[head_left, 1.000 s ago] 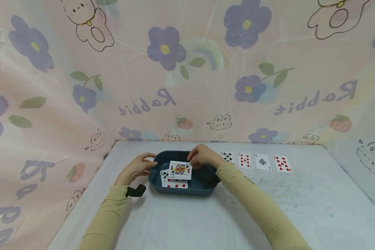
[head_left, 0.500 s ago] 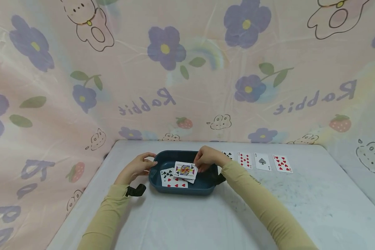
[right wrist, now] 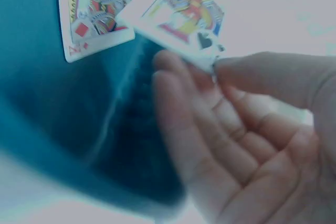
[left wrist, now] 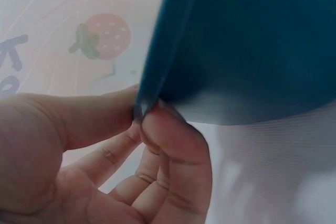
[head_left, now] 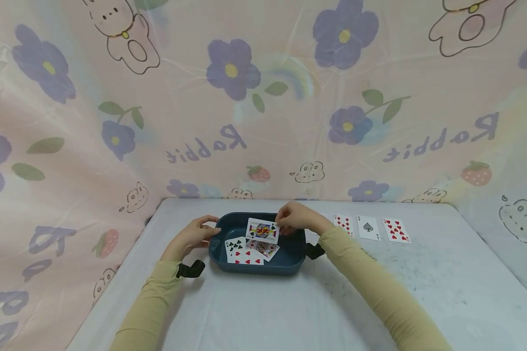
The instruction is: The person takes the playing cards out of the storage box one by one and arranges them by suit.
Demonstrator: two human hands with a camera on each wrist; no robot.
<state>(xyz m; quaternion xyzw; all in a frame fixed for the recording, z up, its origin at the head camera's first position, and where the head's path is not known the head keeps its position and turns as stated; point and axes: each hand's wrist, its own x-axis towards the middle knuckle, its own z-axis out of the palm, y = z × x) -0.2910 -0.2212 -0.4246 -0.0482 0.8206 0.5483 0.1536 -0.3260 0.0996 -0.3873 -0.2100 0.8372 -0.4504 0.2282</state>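
In the head view my left hand point(head_left: 195, 234) is at the left end of a dark blue tray point(head_left: 256, 269). The left wrist view shows its thumb and index finger pinching the tray's rim point(left wrist: 157, 61). Above the tray's far right part, my right hand point(head_left: 295, 218) pinches a spade face card point(head_left: 262, 230) by one corner, between thumb and fingertips. Beneath that playing card lie a king of diamonds point(right wrist: 97, 17), a clubs card point(head_left: 233, 244) and a hearts card point(head_left: 248, 258), overlapping on the tray's bottom.
Right of the tray, a diamonds card point(head_left: 344, 225), an ace of spades point(head_left: 369, 227) and a hearts card point(head_left: 396, 230) lie in a row on the white tabletop point(head_left: 263, 312). The right forearm point(head_left: 369, 278) hides part of the table. A printed curtain point(head_left: 281, 117) stands behind.
My right hand has drawn the spade face card right and up off the pile, uncovering the king of diamonds, now turned askew. The left hand has stayed at the rim.
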